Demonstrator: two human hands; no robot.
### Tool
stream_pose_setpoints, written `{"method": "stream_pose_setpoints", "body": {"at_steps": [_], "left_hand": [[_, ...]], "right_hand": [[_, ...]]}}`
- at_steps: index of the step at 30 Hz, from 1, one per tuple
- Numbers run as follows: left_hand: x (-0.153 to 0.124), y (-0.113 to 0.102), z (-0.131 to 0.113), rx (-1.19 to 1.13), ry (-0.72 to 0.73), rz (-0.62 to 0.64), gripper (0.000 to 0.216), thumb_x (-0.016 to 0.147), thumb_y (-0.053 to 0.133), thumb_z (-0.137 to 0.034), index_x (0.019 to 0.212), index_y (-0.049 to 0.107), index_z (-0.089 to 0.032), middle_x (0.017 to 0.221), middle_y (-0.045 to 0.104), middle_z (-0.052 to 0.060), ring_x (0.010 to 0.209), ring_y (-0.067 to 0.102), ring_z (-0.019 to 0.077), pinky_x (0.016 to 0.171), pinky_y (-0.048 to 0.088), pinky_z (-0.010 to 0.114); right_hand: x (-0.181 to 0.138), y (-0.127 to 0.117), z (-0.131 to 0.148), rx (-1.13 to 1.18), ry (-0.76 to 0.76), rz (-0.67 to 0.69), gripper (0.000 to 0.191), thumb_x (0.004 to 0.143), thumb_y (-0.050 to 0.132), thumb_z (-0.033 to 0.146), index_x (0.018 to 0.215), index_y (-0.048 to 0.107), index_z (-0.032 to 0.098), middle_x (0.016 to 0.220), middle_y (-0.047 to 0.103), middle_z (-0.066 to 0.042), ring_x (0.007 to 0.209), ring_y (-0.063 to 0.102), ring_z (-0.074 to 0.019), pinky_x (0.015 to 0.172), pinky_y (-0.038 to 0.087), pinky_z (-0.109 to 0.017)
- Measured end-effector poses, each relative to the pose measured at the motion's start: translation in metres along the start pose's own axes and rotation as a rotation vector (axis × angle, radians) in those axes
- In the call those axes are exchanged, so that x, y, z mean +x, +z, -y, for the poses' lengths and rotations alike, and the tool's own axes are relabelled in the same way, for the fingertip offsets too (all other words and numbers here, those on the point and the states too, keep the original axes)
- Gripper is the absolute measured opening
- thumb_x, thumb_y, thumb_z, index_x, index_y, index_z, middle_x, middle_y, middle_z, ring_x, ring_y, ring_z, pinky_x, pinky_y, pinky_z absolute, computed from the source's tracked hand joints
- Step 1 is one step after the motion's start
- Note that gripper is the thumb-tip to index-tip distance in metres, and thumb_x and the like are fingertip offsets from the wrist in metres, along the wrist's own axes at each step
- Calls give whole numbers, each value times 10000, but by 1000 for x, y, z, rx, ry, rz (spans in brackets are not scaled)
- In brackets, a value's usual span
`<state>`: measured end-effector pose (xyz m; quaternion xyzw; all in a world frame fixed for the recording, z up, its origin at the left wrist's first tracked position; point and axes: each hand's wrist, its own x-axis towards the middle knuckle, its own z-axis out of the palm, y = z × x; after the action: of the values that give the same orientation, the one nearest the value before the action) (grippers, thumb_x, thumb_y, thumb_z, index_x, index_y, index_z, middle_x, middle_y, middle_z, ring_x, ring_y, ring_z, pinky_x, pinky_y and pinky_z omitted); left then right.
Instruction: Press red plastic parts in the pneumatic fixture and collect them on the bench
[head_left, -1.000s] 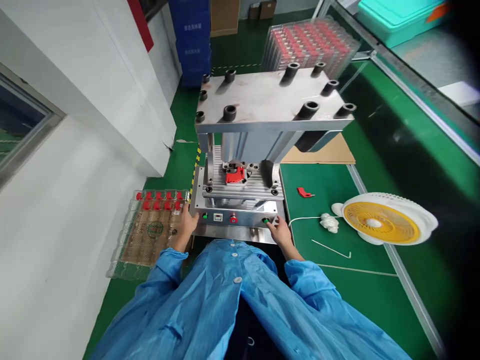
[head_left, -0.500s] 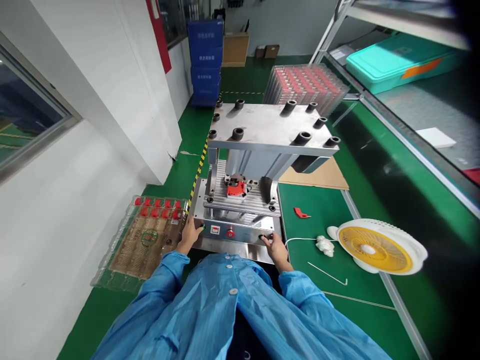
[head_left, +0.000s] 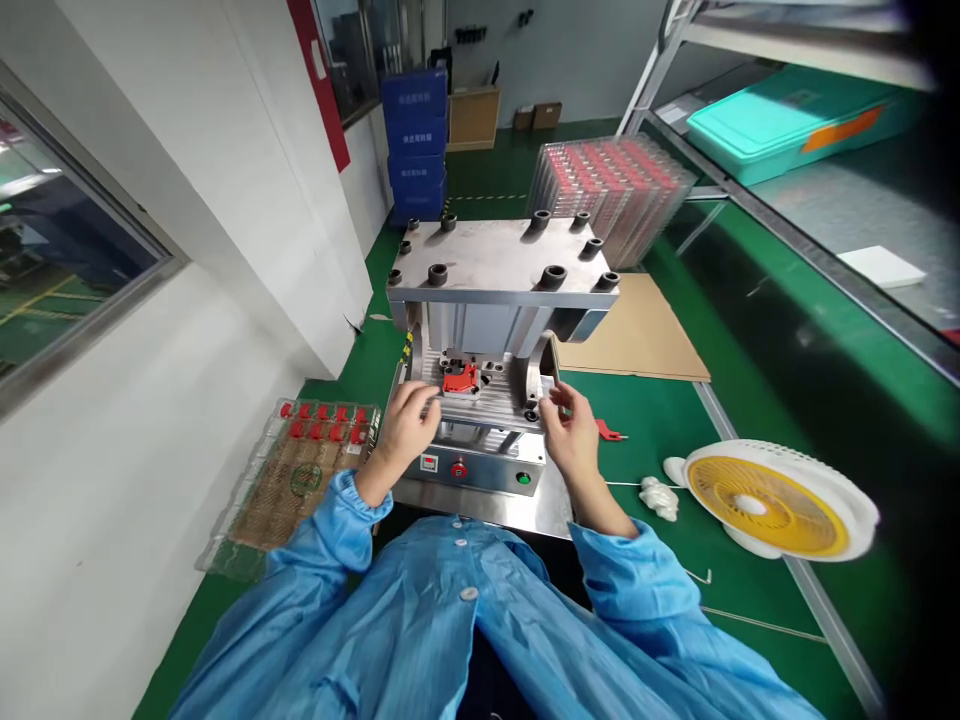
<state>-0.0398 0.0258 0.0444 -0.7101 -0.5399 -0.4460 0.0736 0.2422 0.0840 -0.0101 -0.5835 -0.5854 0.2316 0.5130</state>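
Observation:
A metal bench press [head_left: 495, 245] stands in front of me. On its ribbed bed, a small fixture holds a red plastic part [head_left: 460, 378]. My left hand [head_left: 409, 425] hovers over the bed's left front corner, fingers loosely bent and holding nothing, fingertips just left of the red part. By the right front post is my right hand [head_left: 571, 430], its fingers half curled and apart with nothing seen in them. The front panel carries a red button [head_left: 458, 469], a small display [head_left: 428, 463] and a green button [head_left: 523, 478] on the right.
To the left lies a clear tray [head_left: 255, 480] with red parts in its far rows. Right of the press are another red part [head_left: 609, 431], crumpled white material [head_left: 659, 498] and a yellow-and-white fan [head_left: 780, 500]. Behind are cardboard [head_left: 637, 330] and stacked trays [head_left: 611, 190].
Both hands have left the buttons at the panel's two ends and risen forward to the press bed. The view has shifted slightly; the red part still sits in the fixture.

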Motion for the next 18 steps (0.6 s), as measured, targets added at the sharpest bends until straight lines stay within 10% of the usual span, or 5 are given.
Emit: {"method": "stream_pose_setpoints", "body": {"at_steps": [7,18], "left_hand": [[40,39,-32,237,-23,413,271,867,735,-314,1117,726,-211,1160,641,95,1126,583,287,1008,512,447],[60,41,-44,430,-131,575,287,874,767,-341,1113,675,-211,1152,597,126,1166,527,325,969,468,443]], "right_hand": [[17,39,9,-260,-277,35,609,952,479,415,1478,447,110,1274,571,-225,1192,545,-349,1007,500,-565],[11,43,13,-393,-303,45,614,972,421,312,1545,332,111,1293,543,-228,1139,547,-354,948,517,-539]]}}
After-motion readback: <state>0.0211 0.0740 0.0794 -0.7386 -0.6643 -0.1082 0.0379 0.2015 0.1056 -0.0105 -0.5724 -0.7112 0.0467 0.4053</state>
